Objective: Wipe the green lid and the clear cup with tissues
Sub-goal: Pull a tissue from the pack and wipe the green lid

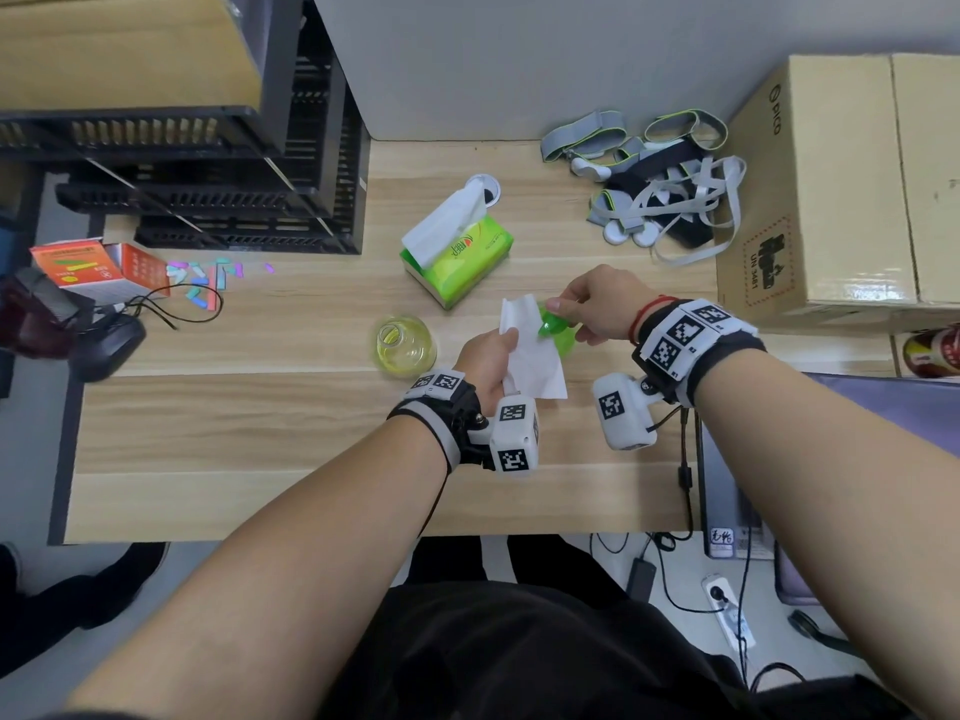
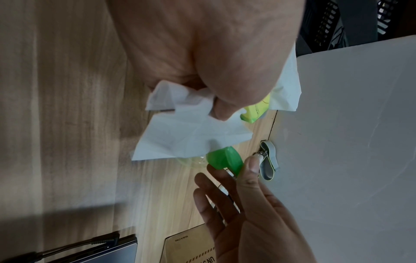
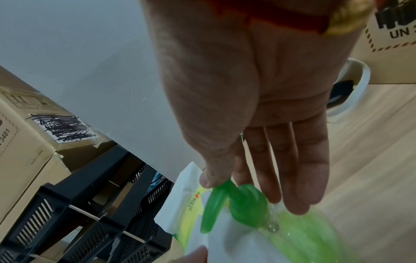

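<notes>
Green lid (image 1: 551,327) showing bright, white tissue (image 1: 530,356) beside it, yellow-tinted clear cup (image 1: 405,345), green pack (image 1: 460,262) — desk (image 1: 260,418) showing pale woodgrain, wristbands (image 1: 691,337) wearing black-and-white squares.

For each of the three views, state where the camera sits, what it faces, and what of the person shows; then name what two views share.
Head: above, looking down at the desk; both forearms, left hand, right hand.
Left wrist: along the left hand, which grips the tissue; right fingers pinch the lid.
Right wrist: along the right hand toward the lid and the crates.
Both wrist views share the lid and the tissue.
</notes>
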